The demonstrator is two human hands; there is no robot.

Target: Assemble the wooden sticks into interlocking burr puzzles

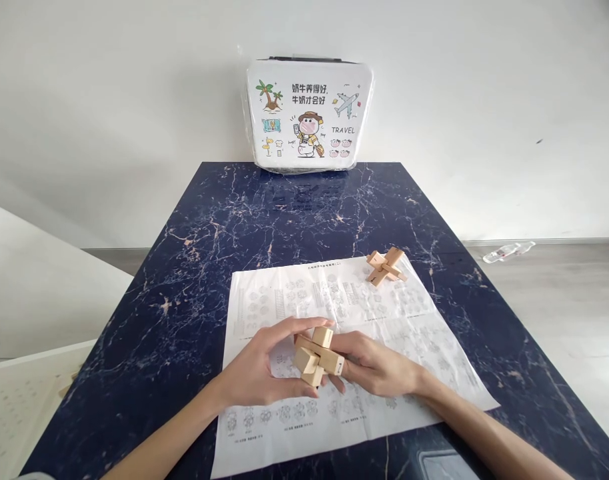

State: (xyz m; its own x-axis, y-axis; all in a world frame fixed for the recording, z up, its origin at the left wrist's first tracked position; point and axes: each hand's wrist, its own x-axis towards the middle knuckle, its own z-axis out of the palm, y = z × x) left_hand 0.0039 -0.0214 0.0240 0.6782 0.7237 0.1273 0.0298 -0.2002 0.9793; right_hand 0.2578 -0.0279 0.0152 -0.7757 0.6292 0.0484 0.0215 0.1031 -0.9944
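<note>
A wooden interlocking burr puzzle (312,357) is held just above a printed instruction sheet (264,293). Its square-ended bars cross one another, and a dark mark shows on the end facing right. My left hand (267,363) grips it from the left, index finger over the top and thumb underneath. From the right, my right hand (374,363) closes on the same puzzle; some of its fingers are hidden behind the wood. Another wooden burr puzzle (386,267) lies on the sheet's far right corner, apart from both hands.
The table (234,213) has a dark blue marbled top. At its far edge, a white cartoon-printed case (309,117) in clear plastic leans against the wall. A dark flat object (442,460) lies by the near edge. Clear plastic (509,252) is on the floor at right.
</note>
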